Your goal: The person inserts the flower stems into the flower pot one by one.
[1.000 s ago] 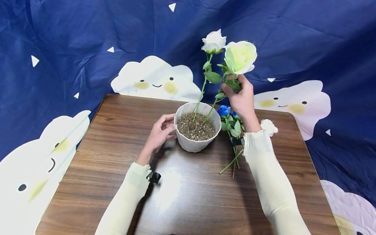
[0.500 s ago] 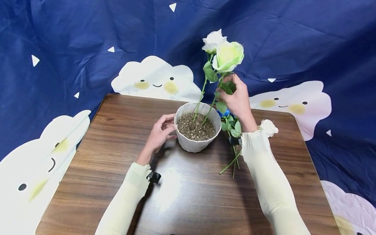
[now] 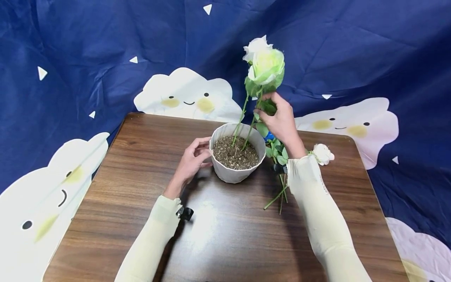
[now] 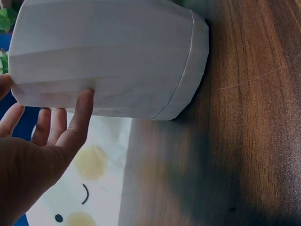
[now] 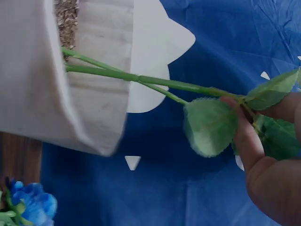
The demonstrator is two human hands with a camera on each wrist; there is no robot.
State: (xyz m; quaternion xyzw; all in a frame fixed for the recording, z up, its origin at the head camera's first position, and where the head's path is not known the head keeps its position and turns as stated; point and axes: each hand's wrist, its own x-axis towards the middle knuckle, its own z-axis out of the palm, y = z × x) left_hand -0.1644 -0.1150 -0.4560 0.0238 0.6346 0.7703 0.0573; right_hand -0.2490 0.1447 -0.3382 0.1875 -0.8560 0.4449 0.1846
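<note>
My right hand pinches the stem of a green-white rose just below its bloom, among the leaves. In the right wrist view, thumb and finger meet at the stem, beside a broad leaf. The stem's lower end stands in the soil of a white faceted pot, leaning slightly right. A white rose stands in the same soil, its bloom partly hidden behind the green-white one. My left hand rests against the pot's left side, fingertips and thumb spread on its wall in the left wrist view.
To the pot's right lie blue roses, their leaves and crossed stems partly under my right forearm. Another white rose lies beyond the right sleeve. Behind the wooden table hangs a blue cloth printed with clouds.
My right hand has moved left and slightly down with the green-white rose, bringing its bloom across the white rose. The left hand and pot have stayed in place.
</note>
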